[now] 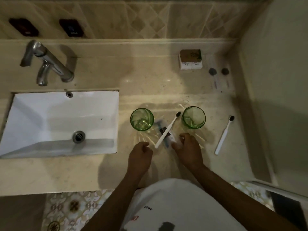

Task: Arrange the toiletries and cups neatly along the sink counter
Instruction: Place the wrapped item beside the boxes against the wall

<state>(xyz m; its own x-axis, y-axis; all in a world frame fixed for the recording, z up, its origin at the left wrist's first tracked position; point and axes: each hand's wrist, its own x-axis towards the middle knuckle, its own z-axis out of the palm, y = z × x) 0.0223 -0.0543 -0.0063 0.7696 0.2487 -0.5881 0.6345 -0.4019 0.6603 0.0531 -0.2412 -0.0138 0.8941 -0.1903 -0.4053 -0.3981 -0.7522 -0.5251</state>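
both hands loosely curled, left hand empty, right hand touching clear packet

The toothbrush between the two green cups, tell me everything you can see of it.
The toothbrush has a slim white handle, plastic by its look, and a small dark bristle head. It lies slanted, head toward the right green cup, handle end near the left hand. Its middle rests across a clear packet. Neither hand grips it.

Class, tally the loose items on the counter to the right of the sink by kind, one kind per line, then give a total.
Green glass cups: 2
White toothbrushes: 2
Clear sachets with dark caps: 2
Small boxes: 1
Clear packet under the middle toothbrush: 1
Total: 8
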